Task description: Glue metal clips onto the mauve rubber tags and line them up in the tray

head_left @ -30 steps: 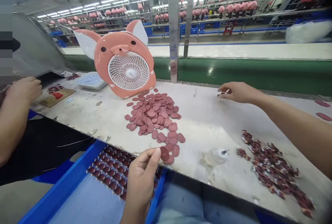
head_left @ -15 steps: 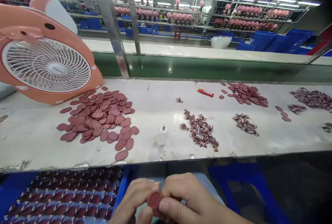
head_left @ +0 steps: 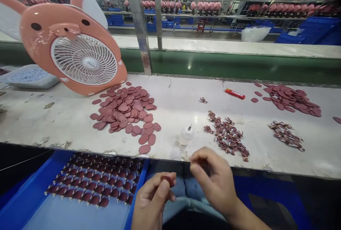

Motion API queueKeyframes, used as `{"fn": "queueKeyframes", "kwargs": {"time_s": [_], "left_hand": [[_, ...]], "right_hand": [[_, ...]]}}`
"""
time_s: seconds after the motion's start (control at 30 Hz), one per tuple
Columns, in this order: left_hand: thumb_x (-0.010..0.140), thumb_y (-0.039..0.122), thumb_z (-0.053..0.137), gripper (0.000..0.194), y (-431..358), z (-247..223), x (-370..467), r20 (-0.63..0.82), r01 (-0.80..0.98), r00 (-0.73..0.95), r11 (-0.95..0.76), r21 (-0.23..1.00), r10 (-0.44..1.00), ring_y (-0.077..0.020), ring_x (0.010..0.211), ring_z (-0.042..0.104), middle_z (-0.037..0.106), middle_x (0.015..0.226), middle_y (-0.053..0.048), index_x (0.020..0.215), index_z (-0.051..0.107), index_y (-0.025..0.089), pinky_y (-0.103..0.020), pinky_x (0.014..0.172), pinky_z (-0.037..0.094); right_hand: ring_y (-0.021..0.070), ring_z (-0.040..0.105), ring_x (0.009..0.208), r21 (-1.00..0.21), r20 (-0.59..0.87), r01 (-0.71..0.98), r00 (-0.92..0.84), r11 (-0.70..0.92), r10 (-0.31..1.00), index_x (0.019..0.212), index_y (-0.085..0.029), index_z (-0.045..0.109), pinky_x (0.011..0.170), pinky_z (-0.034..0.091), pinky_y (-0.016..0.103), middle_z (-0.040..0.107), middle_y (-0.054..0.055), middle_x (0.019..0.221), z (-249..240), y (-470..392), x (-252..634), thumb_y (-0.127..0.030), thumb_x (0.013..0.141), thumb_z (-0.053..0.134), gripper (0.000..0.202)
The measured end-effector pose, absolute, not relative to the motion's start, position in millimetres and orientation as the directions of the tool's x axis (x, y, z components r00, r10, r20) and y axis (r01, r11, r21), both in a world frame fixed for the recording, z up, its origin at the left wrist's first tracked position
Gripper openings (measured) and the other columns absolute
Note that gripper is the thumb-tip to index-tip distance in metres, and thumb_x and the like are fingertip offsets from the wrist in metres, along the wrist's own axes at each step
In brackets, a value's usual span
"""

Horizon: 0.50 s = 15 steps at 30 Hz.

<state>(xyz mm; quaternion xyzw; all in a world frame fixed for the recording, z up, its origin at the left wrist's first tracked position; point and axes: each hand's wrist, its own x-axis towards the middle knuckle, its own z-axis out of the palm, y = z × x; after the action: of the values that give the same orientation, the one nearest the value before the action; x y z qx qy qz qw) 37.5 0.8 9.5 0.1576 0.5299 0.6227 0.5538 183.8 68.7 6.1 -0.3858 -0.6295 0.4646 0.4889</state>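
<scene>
My left hand [head_left: 153,200] pinches a dark red oval disc [head_left: 167,180] between thumb and fingers, below the table's front edge. To its right, my right hand [head_left: 214,178] is raised at the table edge. Its fingers are curled and somewhat apart from the thumb, and I see nothing between them. Just above the hands stands a small clear bottle [head_left: 185,136] with a dark, thin tip. A pile of flat red oval pieces [head_left: 125,109] lies left of the bottle. On its right is a heap of small dark red and metallic parts [head_left: 227,134].
A pink animal-shaped fan [head_left: 87,59] stands at the back left. A blue crate [head_left: 80,212] below the table holds rows of dark red pieces. Farther right lie a red marker-like stick [head_left: 234,93], more oval pieces [head_left: 293,98] and another small-parts heap [head_left: 286,136].
My hands were together on the red disc and have separated. The right one has let go and moved up toward the table; the left keeps the disc. The view has turned left.
</scene>
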Motion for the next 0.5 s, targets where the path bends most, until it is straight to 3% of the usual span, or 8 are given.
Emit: {"fn": "queueKeyframes", "kwargs": {"time_s": [0.13,0.3,0.4,0.5], "left_hand": [[0.070,0.043,0.080,0.026,6.3,7.1,35.3,-0.309,-0.450,-0.299,0.152,0.880,0.903,-0.0137,0.069,0.055,0.063,0.075,-0.004,0.062,0.075,0.018,-0.022,0.060,0.047],[0.067,0.052,0.079,0.034,3.7,-0.1,29.9,-0.223,-0.491,-0.088,0.153,0.857,0.971,-0.0145,0.070,0.054,0.056,0.083,-0.003,0.087,0.080,0.025,-0.027,0.061,0.049],[0.059,0.053,0.084,0.035,2.7,-4.6,26.7,-0.230,-0.570,0.011,0.195,0.798,0.973,-0.0120,0.068,0.053,0.054,0.091,-0.003,0.083,0.079,0.027,-0.027,0.062,0.049],[0.051,0.051,0.089,0.036,3.3,-6.7,23.8,-0.265,-0.633,-0.038,0.182,0.752,0.963,-0.0104,0.067,0.054,0.059,0.085,-0.003,0.077,0.078,0.029,-0.021,0.057,0.046]], "right_hand": [[0.0113,0.054,0.064,-0.998,0.040,-0.067,-0.495,0.007,0.868,0.084,-0.012,0.063,0.060,0.043,0.017,0.057,0.003,0.073,6.1,52.3,171.0,-0.047,0.093,0.069,0.037],[0.0096,0.052,0.051,-0.969,-0.116,-0.075,-0.705,-0.236,0.700,0.078,-0.012,0.052,0.050,0.046,0.016,0.054,0.003,0.067,8.7,52.6,172.5,-0.063,0.094,0.059,0.055],[0.0114,0.052,0.048,-0.984,-0.103,-0.030,-0.705,-0.174,0.702,0.074,-0.012,0.054,0.047,0.047,0.018,0.054,0.003,0.062,10.3,59.7,181.0,-0.064,0.093,0.060,0.056],[0.0177,0.058,0.070,-0.995,-0.001,0.091,-0.427,0.042,0.904,0.091,-0.012,0.062,0.073,0.054,0.031,0.059,0.007,0.080,11.5,73.7,187.0,-0.052,0.095,0.061,0.040]]}}
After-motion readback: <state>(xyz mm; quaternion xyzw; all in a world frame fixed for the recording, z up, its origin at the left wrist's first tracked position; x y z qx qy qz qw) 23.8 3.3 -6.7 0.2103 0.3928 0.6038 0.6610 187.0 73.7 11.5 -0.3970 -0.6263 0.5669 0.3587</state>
